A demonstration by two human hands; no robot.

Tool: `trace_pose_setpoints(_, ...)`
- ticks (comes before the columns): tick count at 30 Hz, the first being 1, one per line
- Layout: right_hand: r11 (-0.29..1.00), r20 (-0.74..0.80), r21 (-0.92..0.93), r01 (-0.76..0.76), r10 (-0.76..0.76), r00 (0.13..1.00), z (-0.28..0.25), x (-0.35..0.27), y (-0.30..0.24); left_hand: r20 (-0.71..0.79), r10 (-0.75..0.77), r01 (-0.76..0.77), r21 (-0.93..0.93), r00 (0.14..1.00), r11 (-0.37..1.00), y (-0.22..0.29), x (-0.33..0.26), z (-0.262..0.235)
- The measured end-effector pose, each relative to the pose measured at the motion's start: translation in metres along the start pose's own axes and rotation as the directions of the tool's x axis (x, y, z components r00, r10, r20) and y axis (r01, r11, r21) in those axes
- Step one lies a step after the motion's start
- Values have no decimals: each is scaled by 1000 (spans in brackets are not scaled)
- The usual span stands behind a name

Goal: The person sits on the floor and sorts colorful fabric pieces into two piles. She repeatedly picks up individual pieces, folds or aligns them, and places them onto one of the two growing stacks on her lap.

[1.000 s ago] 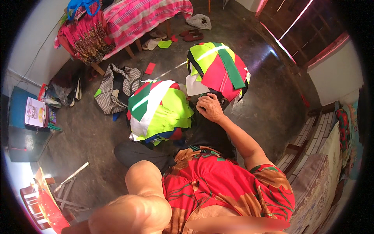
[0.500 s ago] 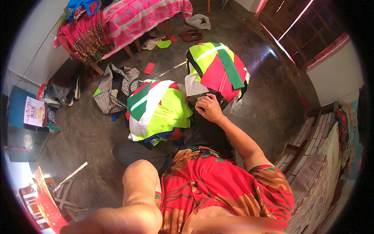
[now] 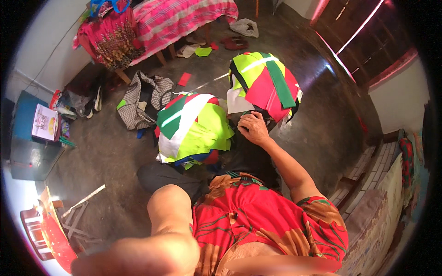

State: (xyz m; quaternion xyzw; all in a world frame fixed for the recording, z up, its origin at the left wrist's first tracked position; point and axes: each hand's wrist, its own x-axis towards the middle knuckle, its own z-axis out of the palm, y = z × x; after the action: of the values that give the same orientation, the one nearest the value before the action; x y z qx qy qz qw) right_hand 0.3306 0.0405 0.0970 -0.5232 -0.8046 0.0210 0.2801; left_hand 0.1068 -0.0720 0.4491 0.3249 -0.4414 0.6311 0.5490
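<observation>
Fabric stack (image 3: 264, 85), far right on the floor: soft, light, prone to slipping apart; your right hand (image 3: 252, 129) rests fingers curled at its near edge, left hand's fingers undeterminable.

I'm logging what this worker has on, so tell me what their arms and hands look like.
Both forearms are bare, with no gloves, watch or bangles that I can make out. The right hand is bare too. A short red sleeve with an orange and green leaf print covers the right upper arm. The left hand is blurred, close to the camera.
</observation>
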Motion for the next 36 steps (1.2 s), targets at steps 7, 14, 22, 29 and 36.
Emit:
trace_pose_setpoints(7, 1000, 35, -8, 23, -23, 999, -4, 0, 0, 46, -219, 220, -7, 975, 975, 4, -25, -14)
trace_pose_setpoints(14, 1000, 32, 16, 19, -20, 999, -5, 5, -8, 85, -212, 214, -10, 974, 977, -3, -45, -15)
trace_pose_setpoints(22, 1000, 68, -18, -5, 7, 998, -3, -2, -5, 113, -196, 196, 11, 974, 981, -11, -53, -15)
trace_pose_setpoints(29, 999, 89, -9, 45, -44, 995, 2, 4, -4, 133, -194, 186, 75, 972, 980, -18, -54, -20)
trace_pose_setpoints(36, 999, 44, -24, 46, -45, 998, -1, 3, -3, 71, -235, 236, -11, 969, 972, -4, -67, -32)
